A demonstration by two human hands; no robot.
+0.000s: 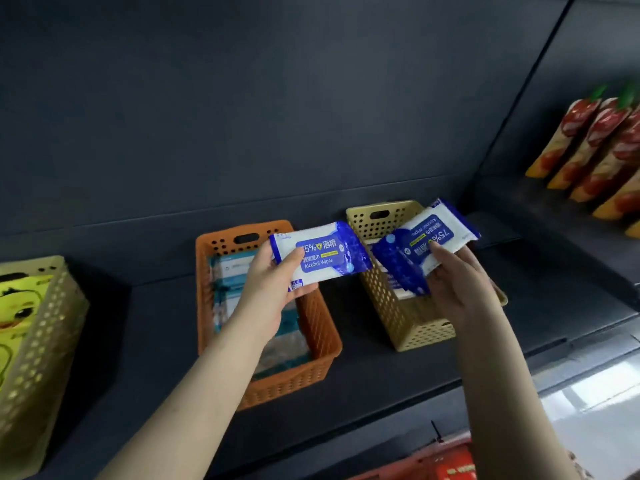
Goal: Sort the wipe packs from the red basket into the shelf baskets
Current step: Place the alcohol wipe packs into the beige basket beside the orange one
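The dark shelf (156,341) carries three perforated baskets in a row. At the far left, cut off by the frame edge, stands a pale yellow basket (45,348) holding a bright yellow pack (20,306) printed with a cartoon duck face. In the middle is the orange basket (318,327), with white and teal packs (228,285) lying flat inside; their print is too blurred to read. To its right is the tan basket (415,330), where something white and blue lies low inside, mostly hidden behind what I hold.

On the neighbouring shelf section to the right, a row of red and orange pouches (588,143) with green tops leans together. The red basket (450,465) shows only as a corner at the bottom edge, below the shelf front.

My left grip (273,289) is curled round one end of a blue and white wipe pack (322,252), thumb on its face, held over the orange basket. It reads "75%", "酒精" and "Alcohol Wipes". My right grip (457,285) pinches a second matching pack (426,244) over the tan basket, turned upside down to me, with the same "75%" and "Alcohol Wipes" legible. The two packs sit just beside each other, their blue ends nearly meeting.
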